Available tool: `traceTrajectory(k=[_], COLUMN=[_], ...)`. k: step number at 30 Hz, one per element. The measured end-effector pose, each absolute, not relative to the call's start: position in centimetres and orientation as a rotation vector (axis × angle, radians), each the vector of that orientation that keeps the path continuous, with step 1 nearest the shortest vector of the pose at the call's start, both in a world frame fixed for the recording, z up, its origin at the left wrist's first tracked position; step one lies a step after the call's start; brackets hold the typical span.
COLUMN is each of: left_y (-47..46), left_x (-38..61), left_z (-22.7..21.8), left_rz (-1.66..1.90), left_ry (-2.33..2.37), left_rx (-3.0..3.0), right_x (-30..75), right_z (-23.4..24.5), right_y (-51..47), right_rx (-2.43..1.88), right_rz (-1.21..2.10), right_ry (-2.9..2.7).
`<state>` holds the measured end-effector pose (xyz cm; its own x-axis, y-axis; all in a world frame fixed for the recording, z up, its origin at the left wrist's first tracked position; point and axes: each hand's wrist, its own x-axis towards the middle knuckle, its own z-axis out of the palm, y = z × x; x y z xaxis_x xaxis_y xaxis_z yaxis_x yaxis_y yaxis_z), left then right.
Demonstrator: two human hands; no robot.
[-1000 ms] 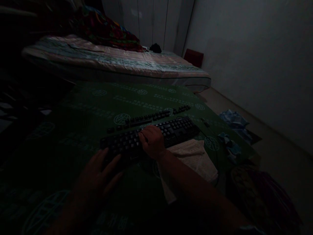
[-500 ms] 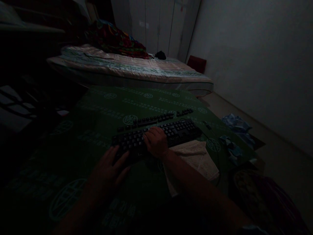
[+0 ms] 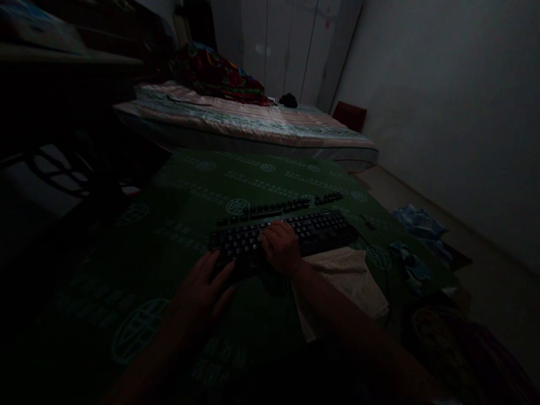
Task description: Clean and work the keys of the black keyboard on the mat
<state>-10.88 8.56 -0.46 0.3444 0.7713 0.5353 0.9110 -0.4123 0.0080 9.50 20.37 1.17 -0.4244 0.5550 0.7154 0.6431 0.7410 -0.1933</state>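
A black computer keyboard (image 3: 320, 228) lies at a slant on a green sheet with pale printed emblems (image 3: 202, 185). At its front left corner, my left hand (image 3: 202, 289) rests with fingers stretched and spread, the fingertips touching the edge. My right hand (image 3: 282, 247) is over the middle of the keys, its fingers bent and pressed together; the fingertips' contact is hidden, so anything between them cannot be made out. Behind the keyboard runs a row of loose black keycaps (image 3: 295, 205), with a long bar-shaped one (image 3: 265, 214) among them.
A beige cloth (image 3: 343, 278) lies under my right forearm, beside the keyboard. The cable (image 3: 373, 247) runs along the right side. Blue cloth (image 3: 411, 264) sits near the right edge. A bed (image 3: 253, 126) stands beyond, a wall (image 3: 442, 90) to the right. The room is dim.
The view has shifted, so the whole scene sits slightly farther right and lower. Both hands keep nearly the same places on the keyboard.
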Motion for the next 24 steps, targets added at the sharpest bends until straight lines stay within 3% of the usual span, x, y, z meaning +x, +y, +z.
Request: traceTrajectory(k=[24], left_y=[6.4], left_x=[-10.1], left_z=[-0.3], left_rz=[-0.725], left_ry=[-1.649], left_rx=[-2.301], right_x=[9.6], right_z=[2.1], right_y=[20.3], right_rx=[-0.806], right_rz=[0.006], right_ry=[-2.081])
